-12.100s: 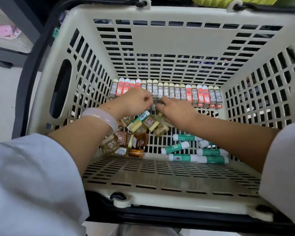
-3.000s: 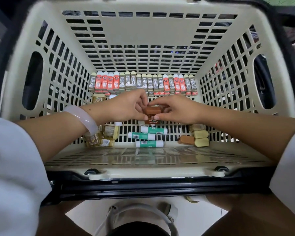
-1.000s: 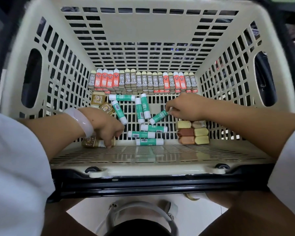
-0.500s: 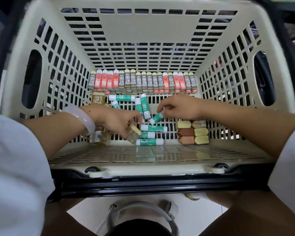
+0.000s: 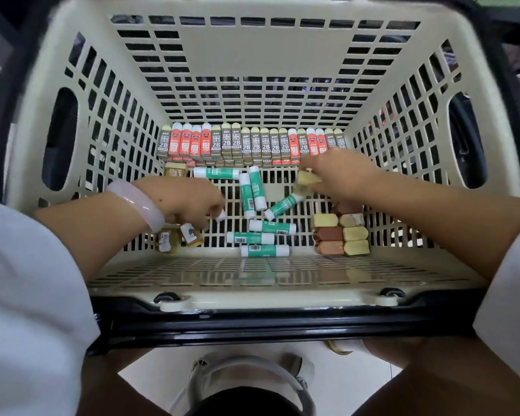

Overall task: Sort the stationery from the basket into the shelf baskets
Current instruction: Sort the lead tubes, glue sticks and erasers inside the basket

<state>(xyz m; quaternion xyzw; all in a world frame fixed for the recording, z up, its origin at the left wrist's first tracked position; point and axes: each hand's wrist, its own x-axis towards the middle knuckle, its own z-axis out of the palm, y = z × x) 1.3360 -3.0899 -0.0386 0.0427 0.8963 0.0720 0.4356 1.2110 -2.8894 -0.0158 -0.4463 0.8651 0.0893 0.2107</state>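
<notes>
Pinched in the right hand (image 5: 336,172), a yellow eraser (image 5: 306,177) is held mid-frame inside the basket (image 5: 252,274). Small bottles (image 5: 177,237) are touched by the left hand (image 5: 189,202), fingers curled.

A shop or stockroom, it seems: a cream slotted plastic shopping basket (image 5: 252,55) with black handles holds many identical packaged goods, rows of grey and red 2B lead boxes (image 5: 249,145) and green-labelled glue sticks (image 5: 254,237).

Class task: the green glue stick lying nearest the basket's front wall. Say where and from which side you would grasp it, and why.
Pinch the glue stick across its green middle, coming from above. It lies flat, crosswise; the front wall and a neighbouring stick crowd its long sides, so fingers likely fit best from the top.
</notes>
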